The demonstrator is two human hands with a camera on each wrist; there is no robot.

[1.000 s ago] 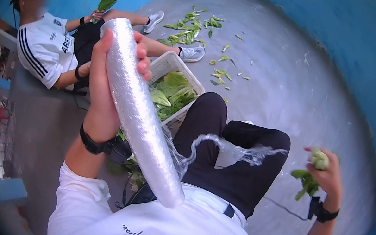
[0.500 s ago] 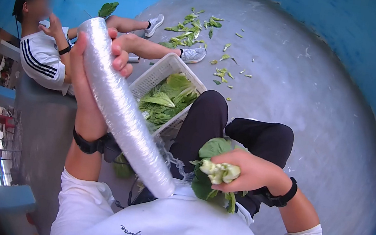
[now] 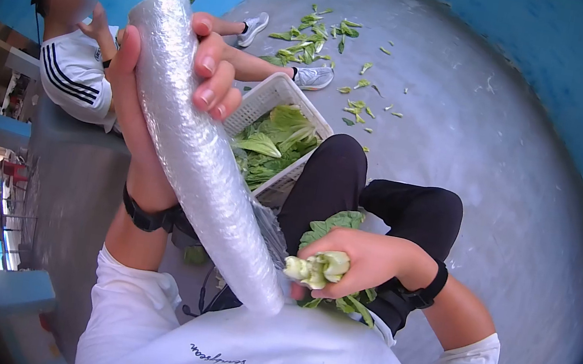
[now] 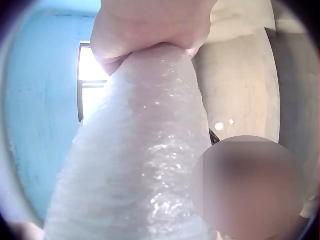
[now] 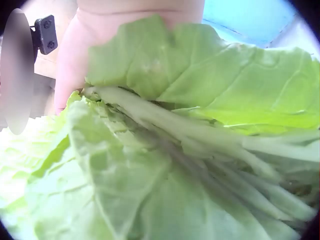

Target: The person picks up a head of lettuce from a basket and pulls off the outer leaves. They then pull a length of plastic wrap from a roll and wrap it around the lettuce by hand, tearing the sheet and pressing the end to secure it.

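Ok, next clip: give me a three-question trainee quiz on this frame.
1. True or false: the left hand grips the wrap roll.
2. What does the right hand hold? A) knife B) greens C) basket
3. Fill in: the basket beside the knee holds leafy ____.

Key: 1 true. 2 B, the stem end points toward the roll's lower end. 3 greens, with more leaves scattered on the floor.

Small script lettering crosses the white shirt point(image 3: 280, 361) front, seen upside down, too small to read.
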